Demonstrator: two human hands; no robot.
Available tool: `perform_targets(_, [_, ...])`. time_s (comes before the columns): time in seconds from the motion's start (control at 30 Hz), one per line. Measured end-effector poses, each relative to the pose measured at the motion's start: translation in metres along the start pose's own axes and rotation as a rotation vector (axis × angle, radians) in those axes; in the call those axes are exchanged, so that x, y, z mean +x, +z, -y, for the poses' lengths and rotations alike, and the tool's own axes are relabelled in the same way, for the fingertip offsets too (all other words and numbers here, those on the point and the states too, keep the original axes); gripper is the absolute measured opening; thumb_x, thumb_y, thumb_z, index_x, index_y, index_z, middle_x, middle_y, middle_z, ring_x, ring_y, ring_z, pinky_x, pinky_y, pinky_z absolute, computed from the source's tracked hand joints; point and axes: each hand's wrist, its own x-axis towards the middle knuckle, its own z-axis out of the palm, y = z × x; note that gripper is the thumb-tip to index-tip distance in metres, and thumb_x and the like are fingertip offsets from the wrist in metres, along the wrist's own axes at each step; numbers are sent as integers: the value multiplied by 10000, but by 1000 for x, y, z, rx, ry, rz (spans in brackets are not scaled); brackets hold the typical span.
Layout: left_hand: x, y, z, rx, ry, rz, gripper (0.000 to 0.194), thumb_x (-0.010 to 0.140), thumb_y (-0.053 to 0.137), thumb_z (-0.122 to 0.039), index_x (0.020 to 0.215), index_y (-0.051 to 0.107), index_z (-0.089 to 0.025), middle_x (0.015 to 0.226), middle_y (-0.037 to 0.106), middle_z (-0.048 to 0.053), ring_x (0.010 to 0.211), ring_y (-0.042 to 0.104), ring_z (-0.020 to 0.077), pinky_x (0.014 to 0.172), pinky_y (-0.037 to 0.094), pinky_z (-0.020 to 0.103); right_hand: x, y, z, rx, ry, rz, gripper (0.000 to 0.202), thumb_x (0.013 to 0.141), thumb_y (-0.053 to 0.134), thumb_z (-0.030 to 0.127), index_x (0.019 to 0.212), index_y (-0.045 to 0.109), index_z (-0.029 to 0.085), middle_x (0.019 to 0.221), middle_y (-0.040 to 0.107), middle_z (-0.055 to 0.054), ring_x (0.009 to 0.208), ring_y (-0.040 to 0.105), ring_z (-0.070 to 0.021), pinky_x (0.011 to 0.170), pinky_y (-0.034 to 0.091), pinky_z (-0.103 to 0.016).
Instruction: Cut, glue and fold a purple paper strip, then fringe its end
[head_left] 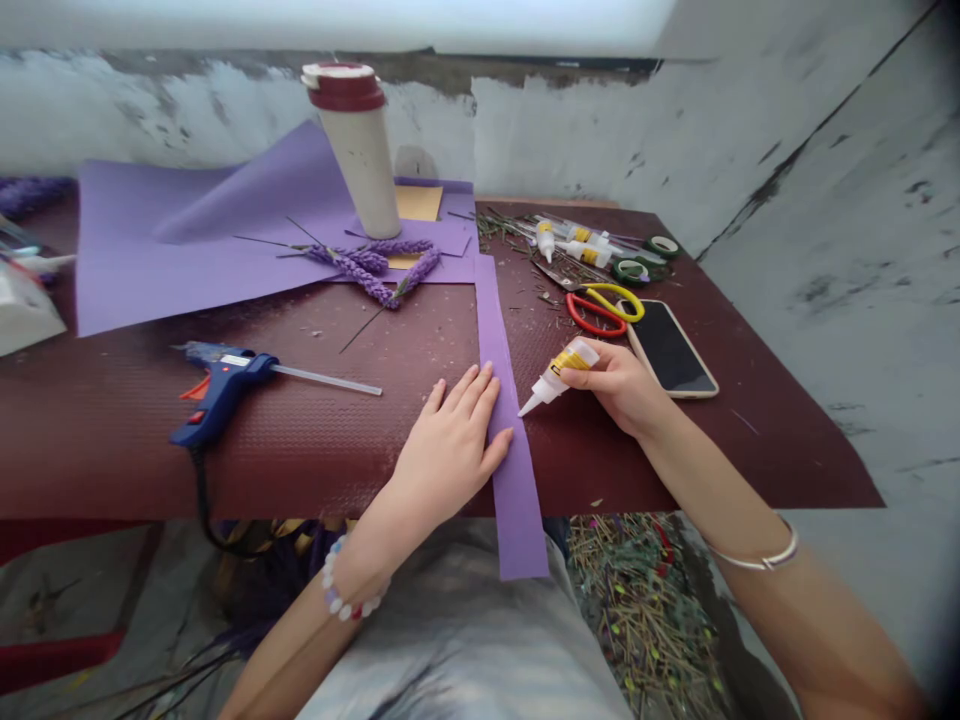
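Observation:
A long purple paper strip (517,500) runs across the table toward me, its near end hanging past the edge. My left hand (452,445) lies flat on the strip, palm down, fingers stretched out. In my right hand (622,385) is a small white glue bottle (568,367) with a yellow label, pinched between thumb and fingers. The bottle is tilted, and its nozzle tip is at the strip's right edge, just right of my left hand. Whether glue is coming out cannot be seen.
A blue glue gun (225,385) lies at left. Behind are purple sheets (202,220), lavender stems (375,265) and a lidded cup (364,160). To the right are scissors (604,308), a phone (673,347), more glue bottles (589,254) and green tape rolls (630,271).

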Motion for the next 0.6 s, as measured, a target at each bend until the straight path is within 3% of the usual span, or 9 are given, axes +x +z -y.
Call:
perform_targets(0.27, [0,1,1,1,4,-10,589,1071,401,-399,1556,429,-66,1678,352,141,1560,353,289,1256,338,556,-3,1,3,-23,19,36,430,517,975,497,675,677,230,706,672,4,685,580,-182,739,486,-362])
perform_targets(0.6, [0,0,0,-4,-3,-8,586,1069,396,-398,1556,434,-75,1676,356,141,1559,356,286,1256,339,554,-3,2,3,-24,29,32,402,493,988,445,646,681,235,700,697,4,676,607,-189,739,527,-361])
